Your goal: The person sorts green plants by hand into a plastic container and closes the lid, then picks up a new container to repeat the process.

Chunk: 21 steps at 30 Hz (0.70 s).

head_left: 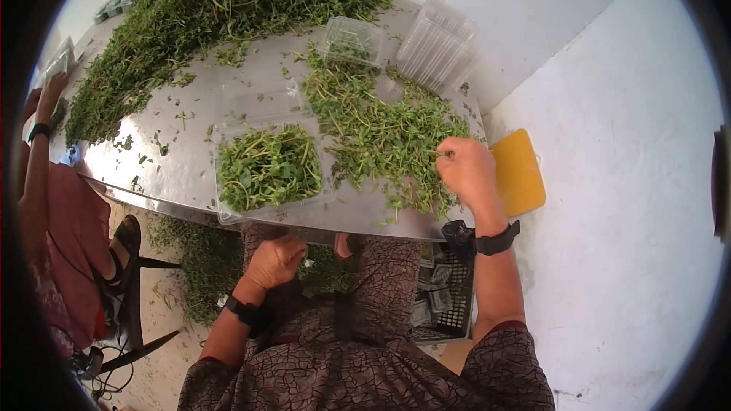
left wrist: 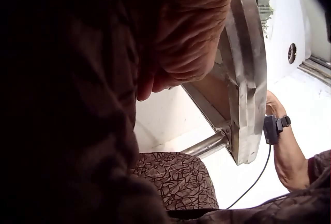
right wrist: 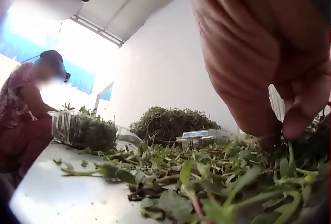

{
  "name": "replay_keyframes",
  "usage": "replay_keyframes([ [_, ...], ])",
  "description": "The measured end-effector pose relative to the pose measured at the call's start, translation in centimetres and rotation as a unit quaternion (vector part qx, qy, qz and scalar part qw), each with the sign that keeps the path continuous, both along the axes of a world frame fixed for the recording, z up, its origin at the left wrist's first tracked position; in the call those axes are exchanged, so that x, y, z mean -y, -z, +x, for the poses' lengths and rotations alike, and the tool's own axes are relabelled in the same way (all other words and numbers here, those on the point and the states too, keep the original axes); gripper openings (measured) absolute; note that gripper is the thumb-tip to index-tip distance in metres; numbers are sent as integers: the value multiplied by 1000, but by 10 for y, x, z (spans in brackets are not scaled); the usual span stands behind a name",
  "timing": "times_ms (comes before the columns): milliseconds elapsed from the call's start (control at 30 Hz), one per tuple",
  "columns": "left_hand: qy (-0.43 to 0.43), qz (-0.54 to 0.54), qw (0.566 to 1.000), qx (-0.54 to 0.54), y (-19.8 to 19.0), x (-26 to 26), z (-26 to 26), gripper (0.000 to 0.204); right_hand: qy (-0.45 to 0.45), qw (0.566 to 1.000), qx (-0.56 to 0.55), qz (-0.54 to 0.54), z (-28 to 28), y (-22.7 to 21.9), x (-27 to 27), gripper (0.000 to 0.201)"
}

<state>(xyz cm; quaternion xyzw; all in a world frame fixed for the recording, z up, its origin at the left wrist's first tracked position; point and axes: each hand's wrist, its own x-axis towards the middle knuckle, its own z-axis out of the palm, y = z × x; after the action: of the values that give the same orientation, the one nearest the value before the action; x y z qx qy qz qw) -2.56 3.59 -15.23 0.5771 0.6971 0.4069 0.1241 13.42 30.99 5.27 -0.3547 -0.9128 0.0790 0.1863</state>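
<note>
The right hand is at the right edge of the loose green sprigs; in the right wrist view its thumb and fingers pinch a sprig there. Away from the table, the left hand hangs over the lap, fingers curled, with nothing visible in it. An open clear plastic box filled with leafy sprigs stands near the table's front edge, its lid tilted back.
A large heap of greens covers the back of the table. Stacked empty boxes and a closed box stand behind. A yellow board leans at right; a black crate is below. Another person sits at left.
</note>
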Motion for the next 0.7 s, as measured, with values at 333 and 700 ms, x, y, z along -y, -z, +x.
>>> replay_keyframes([
  [333,-6,-2,1000,-19,-4,1,4,8,47,966,-190,-170,24,-29,-25,14],
  [700,-27,-7,1000,-3,-3,-3,4,8,72,977,-65,-193,-3,-24,-62,24],
])
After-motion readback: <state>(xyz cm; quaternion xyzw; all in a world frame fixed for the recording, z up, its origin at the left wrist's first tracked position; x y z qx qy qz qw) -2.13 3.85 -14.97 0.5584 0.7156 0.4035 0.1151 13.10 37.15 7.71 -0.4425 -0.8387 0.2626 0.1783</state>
